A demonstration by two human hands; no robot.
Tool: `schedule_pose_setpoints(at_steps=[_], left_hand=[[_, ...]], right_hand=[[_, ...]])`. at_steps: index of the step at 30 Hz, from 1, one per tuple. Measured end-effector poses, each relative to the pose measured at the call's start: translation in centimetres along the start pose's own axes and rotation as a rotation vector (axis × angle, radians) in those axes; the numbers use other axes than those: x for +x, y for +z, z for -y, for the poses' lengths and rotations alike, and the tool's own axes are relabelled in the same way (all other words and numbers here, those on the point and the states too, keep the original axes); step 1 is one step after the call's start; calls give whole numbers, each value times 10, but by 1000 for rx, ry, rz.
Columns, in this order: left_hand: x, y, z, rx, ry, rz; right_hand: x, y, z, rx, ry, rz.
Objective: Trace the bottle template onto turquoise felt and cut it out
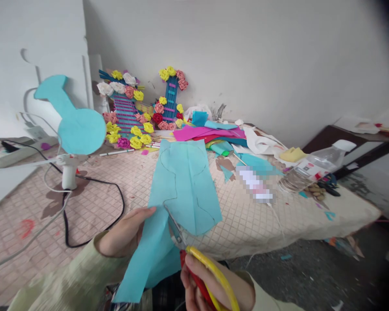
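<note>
My left hand pinches the lower left part of a light blue felt sheet that has a pencilled outline on it. My right hand is closed on the red and yellow handles of a pair of scissors. The scissor blades point up and left into the sheet's lower edge, along the drawn line. A cut strip of the same felt hangs down over my lap between both hands.
A light blue cut-out shape stands on a small white fan stand at left, with cables trailing. Paper-flower decorations stand at the back. Coloured felt scraps, a plastic bottle and pliers lie at right.
</note>
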State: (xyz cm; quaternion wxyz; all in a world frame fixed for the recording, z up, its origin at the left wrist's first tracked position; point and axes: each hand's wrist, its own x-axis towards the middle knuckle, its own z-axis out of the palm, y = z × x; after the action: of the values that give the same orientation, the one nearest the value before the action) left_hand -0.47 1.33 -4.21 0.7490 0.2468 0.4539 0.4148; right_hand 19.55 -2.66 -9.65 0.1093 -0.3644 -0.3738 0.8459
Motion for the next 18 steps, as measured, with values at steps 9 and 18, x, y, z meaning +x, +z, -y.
schedule_pose_setpoints(at_steps=[9, 18], left_hand=[[0, 3, 0, -87, -16, 70], [-5, 6, -5, -53, -65, 38]], right_hand=[[0, 8, -4, 25, -30, -33], [-4, 13, 0, 12, -20, -70]])
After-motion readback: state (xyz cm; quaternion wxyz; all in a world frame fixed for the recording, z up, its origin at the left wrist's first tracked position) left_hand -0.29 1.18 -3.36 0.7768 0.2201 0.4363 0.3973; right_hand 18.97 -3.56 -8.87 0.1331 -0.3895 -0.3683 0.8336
